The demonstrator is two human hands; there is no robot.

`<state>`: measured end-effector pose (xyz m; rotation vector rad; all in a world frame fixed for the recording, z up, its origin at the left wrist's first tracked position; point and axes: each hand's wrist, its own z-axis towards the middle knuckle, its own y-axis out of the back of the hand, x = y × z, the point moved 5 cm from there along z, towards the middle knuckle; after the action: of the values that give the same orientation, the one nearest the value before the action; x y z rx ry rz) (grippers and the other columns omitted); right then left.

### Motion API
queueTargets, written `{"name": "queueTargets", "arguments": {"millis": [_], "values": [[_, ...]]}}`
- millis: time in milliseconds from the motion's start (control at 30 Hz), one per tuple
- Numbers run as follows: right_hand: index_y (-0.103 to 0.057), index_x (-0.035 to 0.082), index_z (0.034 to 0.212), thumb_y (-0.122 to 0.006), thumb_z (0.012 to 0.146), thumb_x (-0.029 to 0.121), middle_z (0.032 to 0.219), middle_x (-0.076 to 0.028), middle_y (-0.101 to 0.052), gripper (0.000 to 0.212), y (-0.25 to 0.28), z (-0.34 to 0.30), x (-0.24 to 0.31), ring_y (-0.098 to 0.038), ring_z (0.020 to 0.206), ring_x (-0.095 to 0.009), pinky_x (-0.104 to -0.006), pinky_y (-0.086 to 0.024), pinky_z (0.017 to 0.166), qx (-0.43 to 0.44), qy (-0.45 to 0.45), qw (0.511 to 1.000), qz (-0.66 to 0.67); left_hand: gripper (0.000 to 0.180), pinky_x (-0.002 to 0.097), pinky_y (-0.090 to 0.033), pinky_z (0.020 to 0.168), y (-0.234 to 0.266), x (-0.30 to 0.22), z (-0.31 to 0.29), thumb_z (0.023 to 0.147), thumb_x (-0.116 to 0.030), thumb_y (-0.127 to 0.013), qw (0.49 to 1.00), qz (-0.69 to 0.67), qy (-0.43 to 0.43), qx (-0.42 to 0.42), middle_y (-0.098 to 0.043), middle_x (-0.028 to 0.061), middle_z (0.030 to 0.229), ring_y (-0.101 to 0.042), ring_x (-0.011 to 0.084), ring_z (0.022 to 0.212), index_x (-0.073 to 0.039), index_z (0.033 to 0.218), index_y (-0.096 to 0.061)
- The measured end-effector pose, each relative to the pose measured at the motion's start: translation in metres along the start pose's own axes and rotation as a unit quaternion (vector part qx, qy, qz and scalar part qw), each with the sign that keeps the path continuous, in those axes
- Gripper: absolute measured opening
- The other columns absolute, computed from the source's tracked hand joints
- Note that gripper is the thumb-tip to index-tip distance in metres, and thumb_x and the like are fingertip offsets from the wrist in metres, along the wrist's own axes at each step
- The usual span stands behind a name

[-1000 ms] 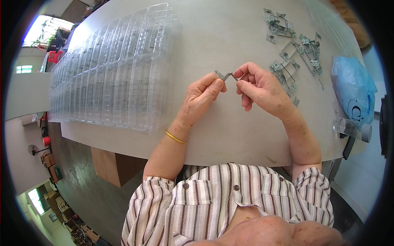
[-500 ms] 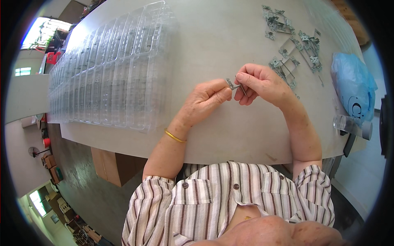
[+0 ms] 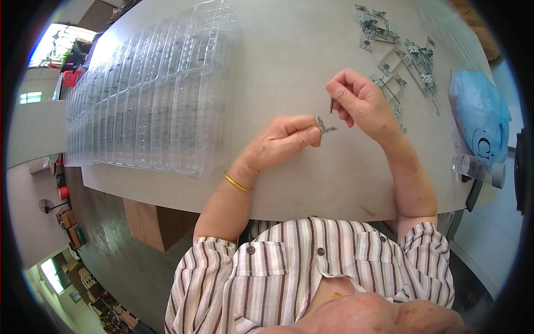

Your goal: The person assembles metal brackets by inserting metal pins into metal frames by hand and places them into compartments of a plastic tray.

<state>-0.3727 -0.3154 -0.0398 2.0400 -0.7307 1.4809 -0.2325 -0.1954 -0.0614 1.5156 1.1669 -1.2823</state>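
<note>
Your left hand (image 3: 283, 139) pinches a small grey bent-metal bracket (image 3: 324, 126) at its fingertips, just above the pale grey surface (image 3: 289, 61). Your right hand (image 3: 359, 100) — close by, not touching the bracket — pinches a short thin metal pin (image 3: 331, 105) held upright. More grey metal brackets (image 3: 400, 50) lie scattered beyond it; rows of clear plastic trays (image 3: 150, 94) stretch along your left — a blue plastic bag (image 3: 478, 114) sits right.

1. We take the surface (image 3: 289, 61) as landmark: the stacked trays (image 3: 150, 94) lie on its left part.
2. The loose metal pieces (image 3: 400, 50) lie on its far right.
3. The bag (image 3: 478, 117) lies at its right edge, nearer us than those pieces.
</note>
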Motion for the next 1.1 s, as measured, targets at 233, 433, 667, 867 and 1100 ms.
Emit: {"name": "queueTargets", "arguments": {"millis": [233, 433, 667, 867, 1100], "values": [[-0.057, 0.003, 0.097, -0.067, 0.099, 0.012, 0.086, -0.005, -0.069, 0.013, -0.006, -0.009, 0.021, -0.067, 0.076, -0.010, -0.0228, -0.056, 0.066, -0.018, 0.138, 0.987, 0.080, 0.034, 0.0246, -0.038, 0.054, 0.017, 0.004, 0.004, 0.105, -0.030, -0.050, 0.968, -0.218, -0.031, -0.122, -0.065, 0.0125, 0.085, -0.050, 0.0124, 0.062, -0.004, 0.086, -0.058], [-0.054, 0.003, 0.093, -0.069, 0.095, 0.003, 0.088, -0.007, -0.069, 0.015, -0.020, -0.011, 0.010, -0.069, 0.077, -0.011, -0.0235, -0.058, 0.070, -0.048, 0.221, 0.973, 0.037, 0.034, 0.0252, -0.039, 0.053, 0.020, 0.002, 0.004, 0.105, -0.029, -0.049, 0.951, -0.261, -0.043, -0.158, -0.065, 0.0152, 0.086, -0.052, 0.0148, 0.060, -0.005, 0.082, -0.055], [-0.053, 0.003, 0.092, -0.070, 0.092, 0.004, 0.078, -0.010, -0.067, 0.017, -0.026, -0.022, 0.020, -0.066, 0.062, -0.017, -0.0294, -0.052, 0.055, -0.129, 0.354, 0.900, -0.219, 0.033, 0.0248, -0.041, 0.057, 0.020, 0.004, 0.003, 0.106, -0.028, -0.050, 0.963, -0.196, -0.066, -0.175, -0.066, 0.0105, 0.086, -0.053, 0.0125, 0.064, -0.004, 0.085, -0.059], [-0.054, 0.003, 0.090, -0.065, 0.097, 0.013, 0.063, -0.008, -0.059, 0.016, -0.028, -0.019, 0.014, -0.059, 0.053, -0.020, -0.0351, -0.047, 0.051, -0.085, 0.229, 0.939, -0.244, 0.032, 0.0229, -0.046, 0.064, 0.012, 0.001, 0.002, 0.106, -0.029, -0.054, 0.980, -0.084, -0.057, -0.172, -0.061, -0.0024, 0.083, -0.052, 0.0064, 0.072, -0.005, 0.091, -0.067], [-0.059, 0.003, 0.082, -0.063, 0.096, 0.011, 0.068, -0.007, -0.059, 0.017, -0.016, -0.019, 0.020, -0.051, 0.056, -0.015, -0.0296, -0.043, 0.054, -0.010, 0.082, 0.976, -0.201, 0.033, 0.0260, -0.047, 0.066, 0.023, 0.005, 0.001, 0.106, -0.028, -0.053, 0.966, -0.136, -0.064, -0.211, -0.066, 0.0065, 0.086, -0.056, 0.0112, 0.072, -0.002, 0.091, -0.066]]}}
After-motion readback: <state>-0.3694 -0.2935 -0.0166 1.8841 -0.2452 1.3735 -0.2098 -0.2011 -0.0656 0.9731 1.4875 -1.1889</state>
